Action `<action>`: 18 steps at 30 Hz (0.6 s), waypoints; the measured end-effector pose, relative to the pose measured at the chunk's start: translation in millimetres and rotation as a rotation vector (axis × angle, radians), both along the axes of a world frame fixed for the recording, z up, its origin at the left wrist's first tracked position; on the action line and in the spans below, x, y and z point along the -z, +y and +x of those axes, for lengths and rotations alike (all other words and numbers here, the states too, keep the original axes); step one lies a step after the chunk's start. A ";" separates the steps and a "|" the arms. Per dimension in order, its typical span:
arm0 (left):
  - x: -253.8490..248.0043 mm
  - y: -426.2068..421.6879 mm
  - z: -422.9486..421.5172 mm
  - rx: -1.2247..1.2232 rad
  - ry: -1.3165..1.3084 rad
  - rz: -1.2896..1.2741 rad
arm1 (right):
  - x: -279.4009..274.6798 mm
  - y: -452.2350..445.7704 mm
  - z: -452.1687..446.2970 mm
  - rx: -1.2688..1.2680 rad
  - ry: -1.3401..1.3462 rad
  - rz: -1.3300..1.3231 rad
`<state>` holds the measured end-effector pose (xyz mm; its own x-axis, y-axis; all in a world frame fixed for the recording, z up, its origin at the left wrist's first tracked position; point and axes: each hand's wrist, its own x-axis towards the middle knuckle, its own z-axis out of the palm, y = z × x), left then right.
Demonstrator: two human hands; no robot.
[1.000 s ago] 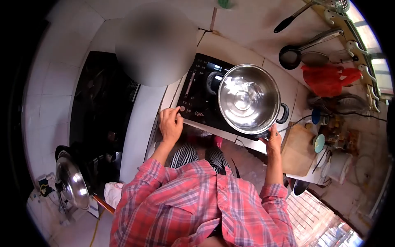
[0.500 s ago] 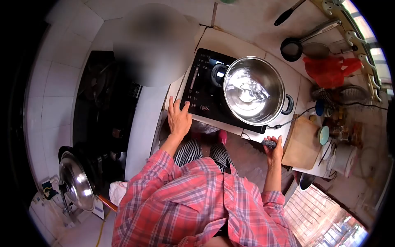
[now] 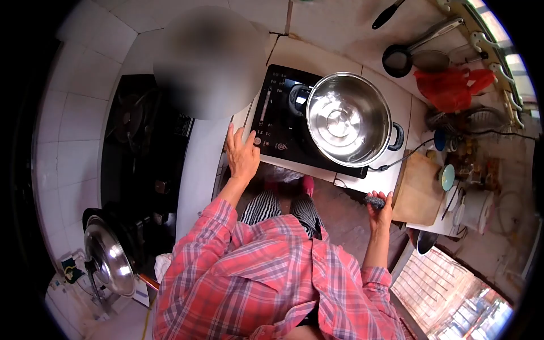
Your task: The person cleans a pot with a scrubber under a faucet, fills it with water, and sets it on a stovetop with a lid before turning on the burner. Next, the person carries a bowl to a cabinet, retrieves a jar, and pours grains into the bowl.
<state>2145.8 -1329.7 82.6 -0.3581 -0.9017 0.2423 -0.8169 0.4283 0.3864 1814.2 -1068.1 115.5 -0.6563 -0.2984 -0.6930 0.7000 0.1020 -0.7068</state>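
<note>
A steel pot (image 3: 347,122) with black side handles stands on a black induction cooktop (image 3: 272,148). Its inside is shiny, and what looks like clear liquid covers the base. At the cooktop's near left corner is my left hand (image 3: 243,157), its fingers stretched out and one fingertip at the control panel; I cannot make out whether it presses. My right hand (image 3: 381,211) is off the counter's front edge, palm up, with its fingers curled around a dark grey scouring pad (image 3: 374,202).
A wooden board (image 3: 419,190) lies right of the pot, near a small green bowl (image 3: 446,177). A power cord (image 3: 402,160) runs from the cooktop. Ladles (image 3: 398,60) and a red bag (image 3: 452,89) hang on the wall. A lidded pan (image 3: 110,255) stands far left.
My left hand has shifted slightly, a fingertip now on the panel's corner. Bright ripples in the pot have calmed. My right hand keeps its grip on the scouring pad. The view has tilted a little.
</note>
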 end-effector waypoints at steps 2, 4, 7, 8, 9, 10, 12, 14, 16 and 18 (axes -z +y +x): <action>2.4 8.8 6.6 -0.009 -0.015 -0.019 | 1.6 1.9 1.6 0.015 -0.014 -0.015; 1.8 14.2 5.2 -0.009 -0.031 -0.017 | 1.8 -0.5 4.8 0.023 -0.017 0.000; 1.9 16.4 2.7 0.032 -0.068 -0.002 | 0.8 -6.6 7.7 0.020 -0.033 -0.026; 3.9 16.3 3.0 0.032 -0.068 -0.001 | 1.1 -8.0 8.4 0.019 -0.034 -0.025; 5.4 15.8 2.8 0.048 -0.098 0.000 | 1.5 -9.9 8.6 0.018 -0.031 -0.035; 6.1 15.2 2.6 0.064 -0.128 0.000 | 1.7 -11.2 8.5 0.017 -0.029 -0.046; 3.3 14.3 0.2 0.049 -0.102 0.020 | 5.2 -11.5 6.5 0.016 -0.041 -0.056; -4.0 9.5 -5.8 0.039 -0.074 0.035 | 7.0 -11.7 4.3 0.020 -0.049 -0.070; -12.1 5.0 -14.0 0.044 0.002 0.007 | 3.1 -10.8 4.2 0.008 -0.034 -0.054; -15.9 -1.6 -22.3 0.051 0.042 -0.025 | -0.9 -11.8 4.8 -0.005 -0.031 -0.045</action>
<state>2123.4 -1331.4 98.4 -0.3927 -0.8757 0.2809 -0.7768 0.4793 0.4085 1819.0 -1079.9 116.4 -0.6330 -0.3331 -0.6988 0.7212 0.0743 -0.6887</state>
